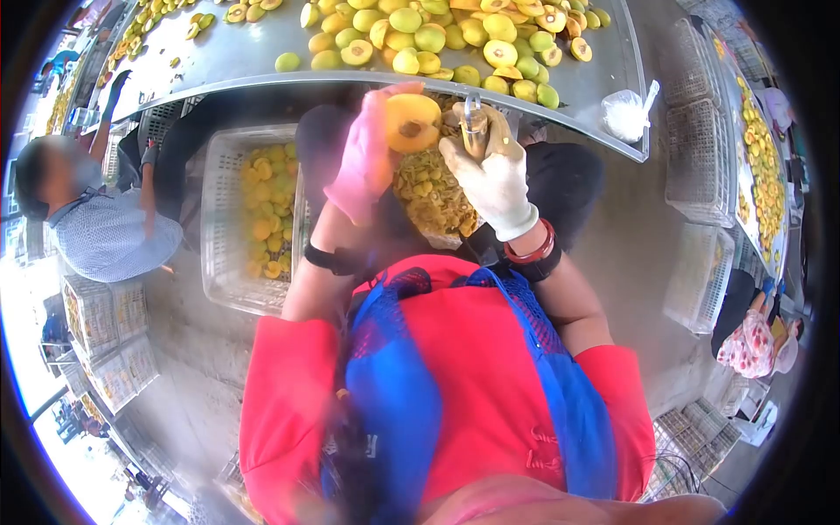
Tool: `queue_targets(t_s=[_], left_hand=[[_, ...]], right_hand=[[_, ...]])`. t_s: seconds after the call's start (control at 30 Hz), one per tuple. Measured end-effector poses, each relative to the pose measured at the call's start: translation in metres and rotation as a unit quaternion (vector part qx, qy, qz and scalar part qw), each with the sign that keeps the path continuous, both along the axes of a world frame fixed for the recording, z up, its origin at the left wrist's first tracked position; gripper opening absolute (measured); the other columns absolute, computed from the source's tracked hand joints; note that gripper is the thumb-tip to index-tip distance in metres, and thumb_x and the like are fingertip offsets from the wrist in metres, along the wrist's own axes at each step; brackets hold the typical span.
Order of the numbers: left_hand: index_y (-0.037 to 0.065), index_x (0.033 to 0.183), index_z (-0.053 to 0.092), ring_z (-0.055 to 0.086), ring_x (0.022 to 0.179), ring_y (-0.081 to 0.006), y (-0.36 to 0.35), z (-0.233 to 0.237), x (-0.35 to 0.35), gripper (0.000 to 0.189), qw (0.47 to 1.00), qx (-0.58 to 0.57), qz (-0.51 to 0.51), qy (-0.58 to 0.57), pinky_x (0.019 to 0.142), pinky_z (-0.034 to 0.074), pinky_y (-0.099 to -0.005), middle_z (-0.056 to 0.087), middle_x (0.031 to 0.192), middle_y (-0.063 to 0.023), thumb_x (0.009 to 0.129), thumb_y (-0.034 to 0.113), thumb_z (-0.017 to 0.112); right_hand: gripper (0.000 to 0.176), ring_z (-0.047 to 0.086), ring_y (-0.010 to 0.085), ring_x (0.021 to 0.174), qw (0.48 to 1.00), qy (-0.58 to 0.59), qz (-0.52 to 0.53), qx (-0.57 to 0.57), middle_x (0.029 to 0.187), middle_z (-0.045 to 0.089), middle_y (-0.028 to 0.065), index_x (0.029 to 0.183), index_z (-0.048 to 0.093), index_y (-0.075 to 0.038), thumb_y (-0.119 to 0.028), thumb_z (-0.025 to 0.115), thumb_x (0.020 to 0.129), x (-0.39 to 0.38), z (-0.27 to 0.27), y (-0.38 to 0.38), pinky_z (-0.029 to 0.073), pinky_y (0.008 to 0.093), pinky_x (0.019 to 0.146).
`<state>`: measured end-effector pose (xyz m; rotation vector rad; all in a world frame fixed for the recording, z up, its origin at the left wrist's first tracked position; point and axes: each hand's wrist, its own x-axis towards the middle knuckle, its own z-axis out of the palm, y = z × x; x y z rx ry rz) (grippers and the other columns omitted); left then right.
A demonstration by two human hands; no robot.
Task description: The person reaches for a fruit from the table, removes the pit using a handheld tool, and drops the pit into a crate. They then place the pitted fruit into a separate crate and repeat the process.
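Note:
My left hand (363, 166), in a pink glove, is closed on a halved yellow peach (412, 123). The half's cut side faces up and shows a brown hollow or pit in the middle. Just to its right, my right hand (494, 171) wears a white glove stained on the fingers. Its fingers are wrapped round a short pitting tool (473, 131) with a curved metal end pointing away from me. The tool and the peach half are apart. Below both hands, between my knees, a container full of yellow scraps (429, 192) is partly hidden.
Ahead, a metal table (236, 66) bears a heap of whole and halved peaches (429, 35) and a tied plastic bag (624, 114). A white crate (249, 219) of peach pieces stands at left, beside a seated person (105, 219). Stacked crates (700, 166) stand at right.

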<state>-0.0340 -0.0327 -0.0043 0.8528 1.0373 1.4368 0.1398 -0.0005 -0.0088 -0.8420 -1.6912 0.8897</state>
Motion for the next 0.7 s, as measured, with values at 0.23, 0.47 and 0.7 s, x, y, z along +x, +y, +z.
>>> queue_targets(t_s=[0.23, 0.47, 0.7], left_hand=[[0.003, 0.130, 0.050, 0.061, 0.109, -0.0168, -0.016, 0.007, 0.024, 0.039, 1.000, 0.012, -0.009, -0.015, 0.088, 0.054, -0.0320, 0.064, 0.117, -0.0101, 0.104, 0.031, 0.051], [0.004, 0.124, 0.056, 0.062, 0.095, -0.0119, -0.020, -0.002, 0.040, 0.031, 0.997, -0.013, 0.073, -0.009, 0.078, 0.053, -0.0247, 0.063, 0.114, -0.0089, 0.101, 0.023, 0.058], [0.003, 0.119, 0.058, 0.064, 0.086, -0.0116, -0.021, -0.008, 0.058, 0.029, 0.985, -0.003, 0.166, -0.041, 0.073, 0.056, -0.0255, 0.065, 0.103, -0.0071, 0.096, 0.018, 0.066]], right_hand=[[0.037, 0.069, 0.0171, 0.089, 0.996, -0.062, -0.055, 0.038, 0.102, 0.071, 0.0098, 0.117, 0.059, -0.003, 0.001, 0.074, 0.083, 0.001, -0.005, -0.009, 0.055, 0.0301, 0.080], [0.035, 0.068, 0.0345, 0.085, 0.996, -0.066, -0.043, 0.034, 0.097, 0.066, 0.0159, 0.111, 0.061, -0.003, 0.001, 0.071, 0.078, -0.001, -0.001, -0.016, 0.055, 0.0390, 0.074], [0.037, 0.066, 0.0369, 0.086, 0.985, -0.107, -0.035, 0.129, 0.097, 0.066, 0.0140, 0.108, 0.062, -0.003, -0.001, 0.073, 0.072, 0.006, -0.007, -0.019, 0.054, 0.0419, 0.076]])
